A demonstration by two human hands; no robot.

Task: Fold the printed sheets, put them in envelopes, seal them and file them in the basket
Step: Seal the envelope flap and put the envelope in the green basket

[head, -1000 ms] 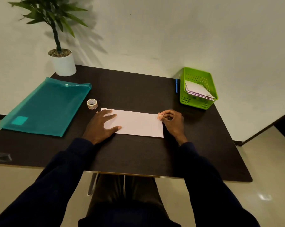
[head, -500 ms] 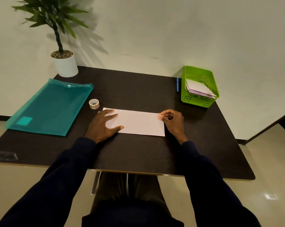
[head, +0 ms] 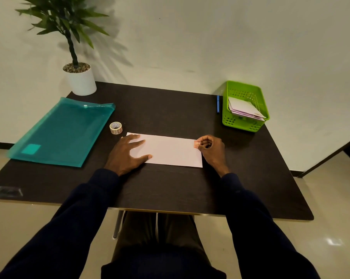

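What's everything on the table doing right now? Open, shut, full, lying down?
Envelope: lying flat, held down by left hand.
Right hand: pinching a sticker at the envelope's corner.
Folder: closed, lying flat.
Basket: holds filed envelopes.
Tape roll: lying untouched.
Pen: lying beside basket.

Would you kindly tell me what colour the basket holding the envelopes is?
The basket is bright green, clearest in the head view.
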